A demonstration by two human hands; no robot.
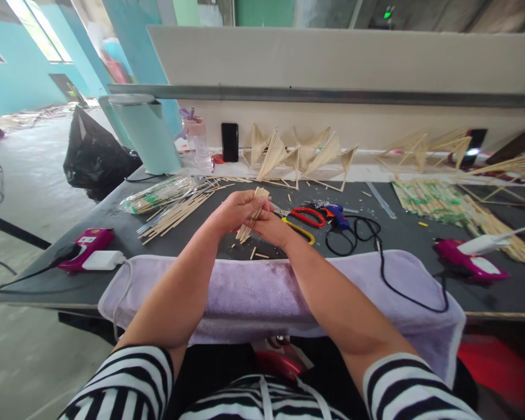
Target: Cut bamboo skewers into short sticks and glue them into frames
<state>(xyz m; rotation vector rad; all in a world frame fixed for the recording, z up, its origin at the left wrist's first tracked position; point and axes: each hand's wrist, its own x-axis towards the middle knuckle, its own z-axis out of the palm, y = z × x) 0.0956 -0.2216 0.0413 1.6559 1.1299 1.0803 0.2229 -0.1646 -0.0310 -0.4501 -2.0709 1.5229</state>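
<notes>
We see left hand [236, 211] and right hand [271, 226], fingers wrapped round pale thin wooden sticks [254, 214], above dark grey table [192, 233].

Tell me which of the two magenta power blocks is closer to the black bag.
The left power block: it sits left of the purple towel, on the black bag's side; the other block is right of the towel.

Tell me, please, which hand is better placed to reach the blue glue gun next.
Probably the right hand: it is nearer the glue gun, though both it and the left hand hold the sticks.
</notes>
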